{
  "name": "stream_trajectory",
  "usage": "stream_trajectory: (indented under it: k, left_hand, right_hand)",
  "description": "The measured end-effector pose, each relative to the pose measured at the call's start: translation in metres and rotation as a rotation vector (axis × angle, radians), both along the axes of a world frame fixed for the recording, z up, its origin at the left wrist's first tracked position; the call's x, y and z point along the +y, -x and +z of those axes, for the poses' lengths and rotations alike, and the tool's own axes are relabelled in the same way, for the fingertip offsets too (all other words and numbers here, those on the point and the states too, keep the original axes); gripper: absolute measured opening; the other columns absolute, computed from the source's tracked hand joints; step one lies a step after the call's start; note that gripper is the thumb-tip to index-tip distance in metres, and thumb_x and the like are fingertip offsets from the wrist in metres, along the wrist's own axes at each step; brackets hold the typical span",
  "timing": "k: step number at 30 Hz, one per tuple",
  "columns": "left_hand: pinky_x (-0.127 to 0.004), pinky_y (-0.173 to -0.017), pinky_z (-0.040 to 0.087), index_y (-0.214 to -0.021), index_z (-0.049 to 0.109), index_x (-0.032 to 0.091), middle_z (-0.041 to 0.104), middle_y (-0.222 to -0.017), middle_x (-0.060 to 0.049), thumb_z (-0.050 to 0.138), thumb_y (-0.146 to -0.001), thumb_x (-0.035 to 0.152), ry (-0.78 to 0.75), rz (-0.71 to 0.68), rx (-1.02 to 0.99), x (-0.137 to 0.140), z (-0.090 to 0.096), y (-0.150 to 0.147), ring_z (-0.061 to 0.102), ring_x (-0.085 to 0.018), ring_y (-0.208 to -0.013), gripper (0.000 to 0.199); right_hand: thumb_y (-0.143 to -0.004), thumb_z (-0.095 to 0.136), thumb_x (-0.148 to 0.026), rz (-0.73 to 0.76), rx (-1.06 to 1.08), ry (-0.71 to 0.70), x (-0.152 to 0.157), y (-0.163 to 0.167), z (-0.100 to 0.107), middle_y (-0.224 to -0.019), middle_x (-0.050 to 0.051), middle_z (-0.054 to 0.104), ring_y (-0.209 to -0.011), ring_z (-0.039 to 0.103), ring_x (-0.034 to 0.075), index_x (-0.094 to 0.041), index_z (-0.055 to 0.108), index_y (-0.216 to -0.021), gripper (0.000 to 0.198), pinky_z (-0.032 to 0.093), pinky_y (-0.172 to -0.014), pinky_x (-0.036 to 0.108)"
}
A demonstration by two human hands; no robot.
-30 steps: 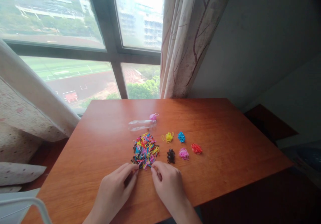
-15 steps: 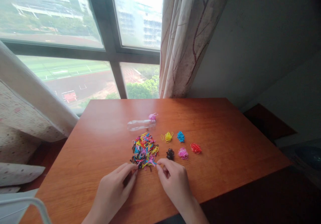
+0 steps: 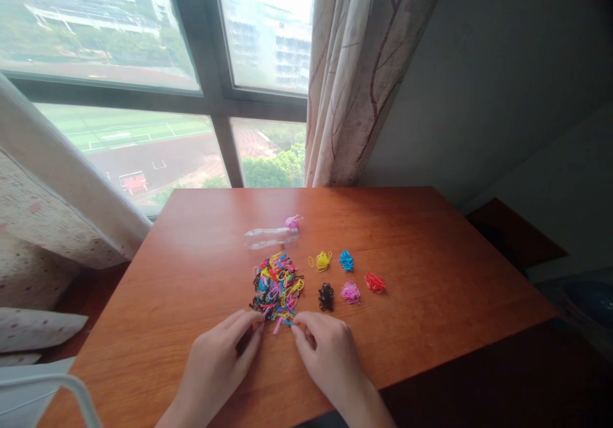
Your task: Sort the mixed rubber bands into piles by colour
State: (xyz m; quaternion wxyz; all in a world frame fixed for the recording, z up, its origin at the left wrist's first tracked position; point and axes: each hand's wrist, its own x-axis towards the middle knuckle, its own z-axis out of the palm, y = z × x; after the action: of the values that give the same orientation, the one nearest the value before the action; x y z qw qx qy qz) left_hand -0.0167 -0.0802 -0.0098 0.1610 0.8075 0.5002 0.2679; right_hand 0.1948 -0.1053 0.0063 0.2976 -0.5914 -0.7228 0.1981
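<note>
A mixed pile of coloured rubber bands (image 3: 278,284) lies on the wooden table. My left hand (image 3: 223,348) is closed in a pinch at the pile's near left edge; what is between its fingertips, if anything, is too small to make out. At the near right edge, my right hand (image 3: 330,348) pinches the end of a blue rubber band (image 3: 288,323). A pink band (image 3: 277,326) sticks out between the hands. Right of the pile lie small single-colour heaps: yellow bands (image 3: 323,261), blue bands (image 3: 346,260), black bands (image 3: 326,297), pink bands (image 3: 351,293) and red bands (image 3: 375,282).
Behind the pile, a clear plastic bottle (image 3: 271,238) lies on its side, with a pink cap (image 3: 293,221) at its neck end. The wooden table (image 3: 431,338) reaches to the window and curtain (image 3: 354,83). A white curved bar (image 3: 71,383) shows at lower left.
My right hand has shifted slightly left and down, with the blue band at its fingertips. A pink band now points toward me from the pile. My left hand stays in place.
</note>
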Motion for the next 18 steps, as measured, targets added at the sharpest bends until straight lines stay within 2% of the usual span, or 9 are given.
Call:
stream_trajectory:
  k: [9, 14, 18]
  left_hand:
    - [-0.019, -0.064, 0.054, -0.098, 0.066, 0.027, 0.075, -0.088, 0.002, 0.050, -0.093, 0.028, -0.010, 0.000, 0.014, 0.000, -0.003, 0.001, 0.072, -0.013, -0.073, 0.017]
    - [-0.019, -0.062, 0.053, -0.098, 0.066, 0.027, 0.075, -0.085, 0.002, 0.050, -0.093, 0.028, -0.015, -0.001, 0.020, 0.001, -0.002, 0.000, 0.072, -0.013, -0.070, 0.017]
    - [-0.019, -0.063, 0.053, -0.097, 0.067, 0.027, 0.076, -0.087, 0.002, 0.050, -0.092, 0.029, -0.020, 0.001, 0.009, 0.001, -0.002, 0.000, 0.072, -0.014, -0.072, 0.017]
  right_hand:
    - [-0.090, 0.055, -0.021, 0.012, 0.049, 0.062, -0.005, -0.011, 0.004, -0.064, -0.004, 0.064, -0.056, 0.058, 0.011, -0.024, 0.068, -0.083, 0.015, 0.034, -0.056, 0.022]
    - [-0.094, 0.052, -0.025, -0.110, 0.067, -0.033, 0.011, -0.037, 0.004, -0.067, -0.001, 0.066, -0.058, 0.059, 0.013, -0.022, 0.069, -0.087, 0.018, 0.038, -0.058, 0.021]
    - [-0.095, 0.050, -0.030, -0.240, -0.095, -0.134, 0.039, -0.074, 0.002, -0.066, 0.001, 0.066, -0.058, 0.060, 0.014, -0.021, 0.070, -0.088, 0.023, 0.039, -0.061, 0.023]
